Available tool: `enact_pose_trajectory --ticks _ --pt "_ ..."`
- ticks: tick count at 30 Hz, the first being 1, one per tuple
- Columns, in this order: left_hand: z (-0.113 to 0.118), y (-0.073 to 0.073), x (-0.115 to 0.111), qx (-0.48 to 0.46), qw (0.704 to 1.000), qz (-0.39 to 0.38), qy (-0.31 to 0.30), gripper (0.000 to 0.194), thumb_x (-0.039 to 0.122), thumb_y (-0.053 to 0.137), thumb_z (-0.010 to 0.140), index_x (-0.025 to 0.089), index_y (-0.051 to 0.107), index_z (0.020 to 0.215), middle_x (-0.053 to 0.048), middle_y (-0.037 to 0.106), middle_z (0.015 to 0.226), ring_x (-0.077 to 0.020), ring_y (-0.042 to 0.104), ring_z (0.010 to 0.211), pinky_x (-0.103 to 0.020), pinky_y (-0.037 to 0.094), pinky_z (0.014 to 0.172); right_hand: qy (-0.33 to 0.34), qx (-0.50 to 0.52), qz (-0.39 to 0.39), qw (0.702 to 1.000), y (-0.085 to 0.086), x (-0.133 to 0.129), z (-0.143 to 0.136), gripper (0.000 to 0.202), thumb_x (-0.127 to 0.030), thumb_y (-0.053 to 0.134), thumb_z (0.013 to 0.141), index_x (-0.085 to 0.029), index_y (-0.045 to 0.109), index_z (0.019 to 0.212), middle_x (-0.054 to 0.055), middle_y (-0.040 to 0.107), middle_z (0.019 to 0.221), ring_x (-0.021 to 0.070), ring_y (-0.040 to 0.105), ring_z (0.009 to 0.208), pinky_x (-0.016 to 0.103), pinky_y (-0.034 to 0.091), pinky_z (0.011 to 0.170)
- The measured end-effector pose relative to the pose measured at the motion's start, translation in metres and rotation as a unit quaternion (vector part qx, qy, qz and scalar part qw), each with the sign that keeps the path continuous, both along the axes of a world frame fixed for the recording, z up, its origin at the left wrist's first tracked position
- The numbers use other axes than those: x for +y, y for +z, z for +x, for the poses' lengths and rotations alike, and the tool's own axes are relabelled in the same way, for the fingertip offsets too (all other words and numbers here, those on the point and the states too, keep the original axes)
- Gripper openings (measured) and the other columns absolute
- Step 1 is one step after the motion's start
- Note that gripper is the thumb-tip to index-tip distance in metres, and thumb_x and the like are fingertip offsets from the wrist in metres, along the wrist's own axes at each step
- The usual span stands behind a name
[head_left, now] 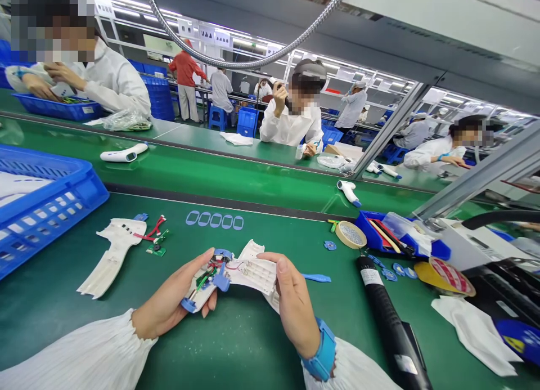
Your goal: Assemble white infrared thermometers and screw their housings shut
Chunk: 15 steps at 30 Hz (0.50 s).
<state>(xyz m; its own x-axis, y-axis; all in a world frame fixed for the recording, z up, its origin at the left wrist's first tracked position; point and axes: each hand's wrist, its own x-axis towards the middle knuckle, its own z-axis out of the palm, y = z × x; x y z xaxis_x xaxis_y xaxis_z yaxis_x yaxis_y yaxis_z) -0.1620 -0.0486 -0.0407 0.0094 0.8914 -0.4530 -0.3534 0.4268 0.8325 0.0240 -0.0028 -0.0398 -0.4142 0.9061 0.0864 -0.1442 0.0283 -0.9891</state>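
My left hand (177, 294) is closed round a white and blue device half (206, 280) with a green circuit board and red wires showing. My right hand (293, 297) grips a white shell half (255, 274) with ribbed compartments, its inside facing up. Thin wires run between the two pieces, which are close together over the green mat. Another white shell piece (252, 249) shows behind the one in my right hand. To the left, a separate white shell (112, 255) lies beside a small green board (157, 248) on red wires.
A blue basket (84, 182) stands at the left. Several blue frames (215, 220) lie behind my hands. At right are a black electric screwdriver (386, 317), a screw dish (351, 234) and a blue tray (439, 248). White devices rest on the green belt (253, 182); people sit beyond.
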Motion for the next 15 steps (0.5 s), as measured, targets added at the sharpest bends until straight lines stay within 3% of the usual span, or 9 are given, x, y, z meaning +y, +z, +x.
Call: enact_pose_trajectory --ticks 15 --pt "0.0001 -0.0023 -0.0005 0.016 0.999 -0.021 -0.039 0.046 0.057 0.046 0.081 0.014 0.059 0.073 -0.007 0.063 0.05 -0.0132 0.053 0.04 -0.021 0.045 0.043 0.035 0.022 0.012 0.999 0.0017 -0.0033 -0.0001 0.039 -0.052 0.038 0.092 -0.021 0.06 0.099 0.006 0.064 0.094 0.0215 0.059 0.088 0.032 0.047 0.076"
